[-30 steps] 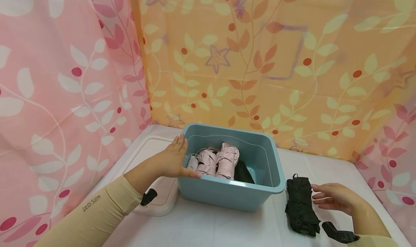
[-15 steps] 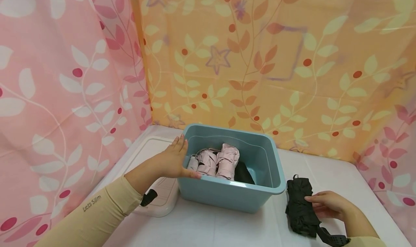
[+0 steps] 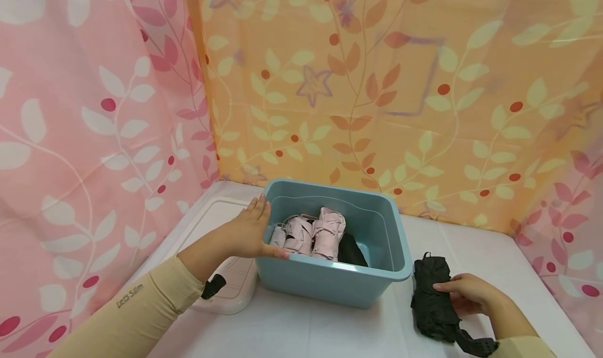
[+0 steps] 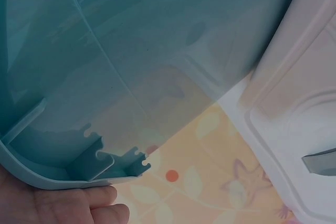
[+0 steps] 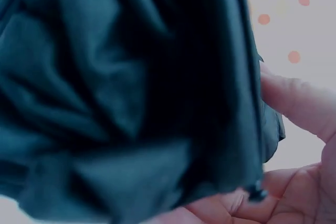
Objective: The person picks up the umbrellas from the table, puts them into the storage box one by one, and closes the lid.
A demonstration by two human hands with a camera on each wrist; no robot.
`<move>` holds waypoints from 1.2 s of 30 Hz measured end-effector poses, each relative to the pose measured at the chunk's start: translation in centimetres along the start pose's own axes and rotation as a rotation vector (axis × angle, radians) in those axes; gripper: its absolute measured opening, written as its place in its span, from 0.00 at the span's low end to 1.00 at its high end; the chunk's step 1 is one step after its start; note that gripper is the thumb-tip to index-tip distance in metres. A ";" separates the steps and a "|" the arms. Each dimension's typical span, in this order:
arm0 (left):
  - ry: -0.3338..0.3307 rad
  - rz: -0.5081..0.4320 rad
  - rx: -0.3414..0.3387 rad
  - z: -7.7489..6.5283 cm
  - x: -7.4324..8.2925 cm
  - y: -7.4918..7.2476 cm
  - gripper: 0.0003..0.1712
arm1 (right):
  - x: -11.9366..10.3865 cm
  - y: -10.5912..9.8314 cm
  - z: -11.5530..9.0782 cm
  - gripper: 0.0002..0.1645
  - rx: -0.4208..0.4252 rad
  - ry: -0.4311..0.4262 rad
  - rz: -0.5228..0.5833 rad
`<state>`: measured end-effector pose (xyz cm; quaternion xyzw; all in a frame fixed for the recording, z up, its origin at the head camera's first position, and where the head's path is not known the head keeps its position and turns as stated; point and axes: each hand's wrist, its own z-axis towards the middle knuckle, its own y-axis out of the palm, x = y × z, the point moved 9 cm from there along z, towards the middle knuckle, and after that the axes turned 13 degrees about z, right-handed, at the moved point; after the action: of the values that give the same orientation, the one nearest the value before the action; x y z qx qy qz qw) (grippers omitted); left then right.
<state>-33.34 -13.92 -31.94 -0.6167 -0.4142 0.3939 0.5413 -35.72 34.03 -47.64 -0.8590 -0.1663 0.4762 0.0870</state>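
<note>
A compact folded black umbrella (image 3: 432,303) lies on the white table to the right of the bin. My right hand (image 3: 468,294) grips it from the right side, thumb on top. In the right wrist view the black fabric (image 5: 121,87) fills most of the picture, and fingers pass beneath it. My left hand (image 3: 245,232) rests on the left corner of a blue plastic bin (image 3: 320,282), fingers straight along the rim and thumb on the front edge. Inside the bin lie rolled pale pink bundles (image 3: 328,232) like folded umbrellas, beside a black thing (image 3: 350,250), partly hidden.
A white lid (image 3: 231,287) lies left of the bin, partly under my left arm. Floral cloth walls, one pink (image 3: 94,138) and one orange (image 3: 358,86), stand around the white table (image 3: 339,332).
My right hand has moved left to the black umbrella and taken hold of it, tilting it slightly. The left hand has stayed on the bin's rim.
</note>
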 end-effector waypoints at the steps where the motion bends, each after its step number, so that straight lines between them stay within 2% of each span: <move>1: 0.002 -0.001 0.002 0.0 0.0 0.0 0.77 | -0.1 0.1 0.0 0.51 0.005 0.003 -0.005; 6: 0.003 -0.006 0.000 -0.1 0.0 0.0 0.77 | -0.8 1.1 -0.3 0.57 0.005 0.001 -0.020; 10: 0.004 -0.009 -0.002 -0.2 0.0 0.0 0.77 | -1.4 1.8 -0.3 0.56 -0.003 -0.008 -0.046; 19: 0.001 -0.010 0.004 -0.1 -0.1 0.1 0.77 | -2.5 2.5 -0.5 0.40 -0.002 -0.082 -0.045; 22: 0.007 -0.006 0.005 0.0 0.0 0.1 0.77 | -3.2 2.1 -0.9 0.35 0.019 -0.113 -0.059; 25: 0.005 -0.006 0.006 0.0 0.0 0.1 0.77 | -4.3 1.4 -1.5 0.36 0.030 -0.139 -0.067; 31: -0.005 -0.011 0.004 -0.1 0.0 -0.1 0.78 | -7.2 -0.4 -2.8 0.44 0.002 -0.213 -0.030; 36: 0.002 -0.007 0.011 -0.1 0.1 -0.2 0.77 | -10.3 -1.7 -4.4 0.51 0.011 -0.298 -0.073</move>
<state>-33.23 -13.87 -31.73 -0.6128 -0.4135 0.3937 0.5464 -37.40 31.86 -36.60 -0.7718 -0.2059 0.5958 0.0835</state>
